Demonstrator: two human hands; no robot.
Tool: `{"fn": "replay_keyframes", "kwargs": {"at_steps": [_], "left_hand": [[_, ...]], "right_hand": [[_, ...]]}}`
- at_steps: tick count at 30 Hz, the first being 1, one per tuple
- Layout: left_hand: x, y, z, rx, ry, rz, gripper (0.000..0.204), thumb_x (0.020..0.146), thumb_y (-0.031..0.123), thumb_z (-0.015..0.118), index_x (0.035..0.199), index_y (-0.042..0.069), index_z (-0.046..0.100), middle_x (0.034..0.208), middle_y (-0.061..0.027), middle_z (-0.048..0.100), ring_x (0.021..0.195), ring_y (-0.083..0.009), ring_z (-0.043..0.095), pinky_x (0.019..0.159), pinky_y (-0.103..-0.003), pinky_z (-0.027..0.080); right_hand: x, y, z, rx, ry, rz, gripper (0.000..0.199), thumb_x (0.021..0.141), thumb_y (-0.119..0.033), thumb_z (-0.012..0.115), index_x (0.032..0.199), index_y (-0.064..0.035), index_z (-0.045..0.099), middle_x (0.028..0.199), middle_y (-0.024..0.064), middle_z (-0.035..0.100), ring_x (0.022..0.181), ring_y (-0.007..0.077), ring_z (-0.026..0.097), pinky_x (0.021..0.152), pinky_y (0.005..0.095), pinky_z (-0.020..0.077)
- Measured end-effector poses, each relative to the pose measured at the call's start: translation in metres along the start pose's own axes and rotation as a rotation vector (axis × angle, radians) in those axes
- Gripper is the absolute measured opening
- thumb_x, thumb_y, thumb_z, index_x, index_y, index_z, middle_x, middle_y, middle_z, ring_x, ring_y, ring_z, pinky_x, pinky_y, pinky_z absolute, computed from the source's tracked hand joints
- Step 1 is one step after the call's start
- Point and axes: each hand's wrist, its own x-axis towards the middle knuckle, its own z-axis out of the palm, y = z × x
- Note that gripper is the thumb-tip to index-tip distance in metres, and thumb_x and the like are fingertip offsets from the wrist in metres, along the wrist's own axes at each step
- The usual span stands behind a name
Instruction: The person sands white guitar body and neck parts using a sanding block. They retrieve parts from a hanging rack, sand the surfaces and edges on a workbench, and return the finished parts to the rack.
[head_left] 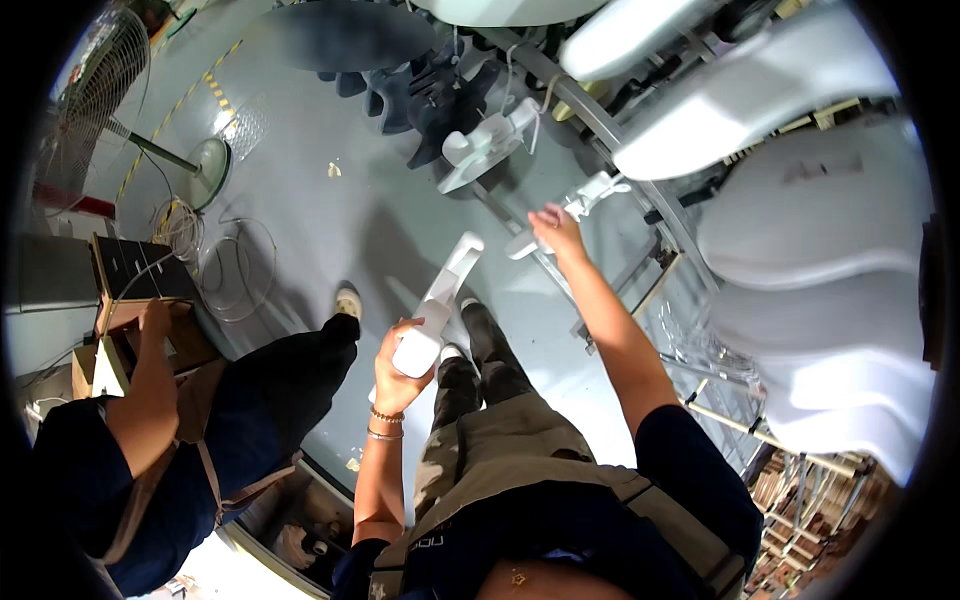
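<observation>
White plastic fills the left hand (400,365), which grips the thick end of a long moulded part (437,308) held above the grey floor (300,190). Up and to the right of that part, the right hand (556,230) closes its fingers on a similar white piece (585,200) hung on the metal rack (640,200). Left of the part, another person's hand (155,318) rests on a cardboard box (135,290).

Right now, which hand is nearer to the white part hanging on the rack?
Right. The right hand touches the white part on the rack; the left hand is lower, apart, gripping another white part.
</observation>
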Motion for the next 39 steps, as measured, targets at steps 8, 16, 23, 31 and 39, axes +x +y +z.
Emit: {"fn": "replay_keyframes", "kwargs": {"at_steps": [8, 16, 23, 31, 39], "left_hand": [[0.071, -0.036, 0.015, 0.055, -0.027, -0.017, 0.056, 0.054, -0.002, 0.068, 0.108, 0.004, 0.057, 0.106, -0.0066, 0.059, 0.099, -0.0213, 0.057, 0.103, -0.035, 0.035], [0.114, -0.055, 0.038, 0.004, -0.038, -0.131, 0.054, 0.06, -0.002, 0.066, 0.112, 0.004, 0.054, 0.113, -0.0103, 0.06, 0.104, -0.0274, 0.057, 0.101, -0.036, 0.038], [0.144, -0.091, 0.046, -0.058, -0.075, 0.013, 0.06, 0.058, 0.003, 0.07, 0.115, 0.001, 0.052, 0.118, -0.0111, 0.06, 0.108, -0.0238, 0.057, 0.109, -0.039, 0.027], [0.16, -0.089, 0.05, -0.087, -0.138, 0.019, 0.055, 0.053, -0.002, 0.071, 0.105, 0.005, 0.053, 0.104, -0.0052, 0.06, 0.119, -0.0272, 0.051, 0.113, -0.043, 0.017], [0.153, -0.08, 0.048, -0.186, -0.204, -0.01, 0.056, 0.051, -0.006, 0.07, 0.103, 0.007, 0.055, 0.103, -0.0047, 0.06, 0.119, -0.0251, 0.05, 0.114, -0.044, 0.01]], "right_hand": [[0.185, -0.046, 0.035, -0.647, 0.312, -0.215, 0.062, 0.074, -0.036, 0.071, 0.12, -0.0001, 0.049, 0.115, 0.0248, 0.055, 0.111, 0.0384, 0.051, 0.091, 0.041, 0.0434], [0.118, -0.002, 0.021, -0.685, -0.053, -0.224, 0.033, 0.089, -0.031, 0.052, 0.085, -0.0009, 0.063, 0.085, 0.0214, 0.064, 0.083, 0.0371, 0.062, 0.074, 0.0427, 0.0483], [0.034, -0.045, 0.025, -0.197, -0.391, 0.104, 0.026, 0.091, -0.019, 0.051, 0.091, 0.0049, 0.06, 0.084, 0.0102, 0.065, 0.074, 0.0167, 0.065, 0.068, 0.0281, 0.0532], [0.028, -0.058, 0.025, -0.217, -0.469, 0.103, 0.027, 0.095, -0.018, 0.044, 0.104, 0.0063, 0.053, 0.098, 0.0148, 0.064, 0.086, 0.0187, 0.064, 0.079, 0.0296, 0.0532], [0.029, -0.053, 0.024, -0.212, -0.482, 0.059, 0.025, 0.095, -0.017, 0.044, 0.102, 0.0059, 0.053, 0.097, 0.0125, 0.063, 0.085, 0.0191, 0.064, 0.078, 0.0308, 0.0536]]}}
